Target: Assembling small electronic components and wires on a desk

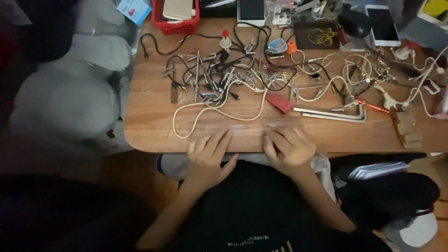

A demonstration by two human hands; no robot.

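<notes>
Here the person sits at a wooden counter (154, 126), both hands resting at its near edge. The left hand (206, 154) lies palm down with the fingers loosely spread, holding nothing; its fingertips sit just short of a loop of cream cable (219, 111) that curls toward the edge. The right hand (288, 147) lies beside it, fingers curled inward against the wood. Whether its grip pinches something small cannot be told (the light is dim and the fingertips blur together); a faint pale strip (273, 125) shows on the counter just ahead of the knuckles.

Farther back lies a tangle of black cables (219, 70) mixed with thin metal tools, and to the right a run of white cables (326, 84) with plugs. A red wedge-shaped piece (280, 102) sits between the two heaps, close to a pair of silver hex keys (333, 114) laid flat. A red basket (176, 23) stands at the far edge, with a white phone (382, 25) well to its right.

By the look of it, the work is at a pause or a start: the hands are set down near the cream cable and the pale strip, nothing lifted. A reach forward would call for picking a single strand cleanly, since the cables overlap and would drag their neighbours along.
</notes>
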